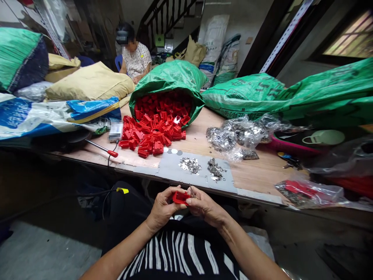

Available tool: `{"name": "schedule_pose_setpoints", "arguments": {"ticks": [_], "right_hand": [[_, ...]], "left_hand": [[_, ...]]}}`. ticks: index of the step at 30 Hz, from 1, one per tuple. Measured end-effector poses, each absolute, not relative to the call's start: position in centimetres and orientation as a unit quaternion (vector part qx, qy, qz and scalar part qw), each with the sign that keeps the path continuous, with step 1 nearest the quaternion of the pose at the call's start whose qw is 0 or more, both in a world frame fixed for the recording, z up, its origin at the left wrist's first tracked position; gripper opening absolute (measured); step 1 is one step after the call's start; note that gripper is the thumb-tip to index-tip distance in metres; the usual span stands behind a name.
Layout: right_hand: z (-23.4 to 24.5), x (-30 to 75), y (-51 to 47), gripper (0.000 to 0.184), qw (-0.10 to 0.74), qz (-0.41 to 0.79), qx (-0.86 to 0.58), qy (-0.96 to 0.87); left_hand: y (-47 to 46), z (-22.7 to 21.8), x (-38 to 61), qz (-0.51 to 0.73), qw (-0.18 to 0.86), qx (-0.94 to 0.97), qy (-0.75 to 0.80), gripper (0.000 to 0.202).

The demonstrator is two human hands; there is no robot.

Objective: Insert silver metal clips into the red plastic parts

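Observation:
In front of my body, just off the table's edge, my left hand [163, 204] is closed on a small red plastic housing [180, 197] with an open hollow side. My right hand [204, 205] meets it from the other side, its thumb at the housing's right end. A thin metal tool [191, 190] pokes up between the right fingers; its exact kind is hard to see. Beyond the hands, on a grey mat [169, 171], lie a pile of shiny flat metal pieces [190, 165] and a pile of darker small metal parts [215, 169].
Many red housings [154, 132] spill from a green sack [171, 76]. Bagged metal parts [233, 134] lie right of them, near a pink basket [279, 144]. A red-handled rod [112, 153] overhangs the table's left front. Across the table sits another person [135, 58].

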State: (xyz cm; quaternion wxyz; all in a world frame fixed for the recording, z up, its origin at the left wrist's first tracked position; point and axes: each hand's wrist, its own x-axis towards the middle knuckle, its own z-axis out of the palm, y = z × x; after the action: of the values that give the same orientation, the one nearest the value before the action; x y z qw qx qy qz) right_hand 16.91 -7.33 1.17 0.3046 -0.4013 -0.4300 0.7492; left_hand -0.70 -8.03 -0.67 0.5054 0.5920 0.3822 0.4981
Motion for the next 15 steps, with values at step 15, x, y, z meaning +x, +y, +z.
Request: {"name": "schedule_pose_setpoints", "arguments": {"ticks": [15], "right_hand": [[1.2,19.7,-1.0,0.005,0.185,0.035,-0.647,-0.739]], "left_hand": [[-7.5,-0.7,-0.6,0.542,0.592,0.432,0.411,0.029]]}}
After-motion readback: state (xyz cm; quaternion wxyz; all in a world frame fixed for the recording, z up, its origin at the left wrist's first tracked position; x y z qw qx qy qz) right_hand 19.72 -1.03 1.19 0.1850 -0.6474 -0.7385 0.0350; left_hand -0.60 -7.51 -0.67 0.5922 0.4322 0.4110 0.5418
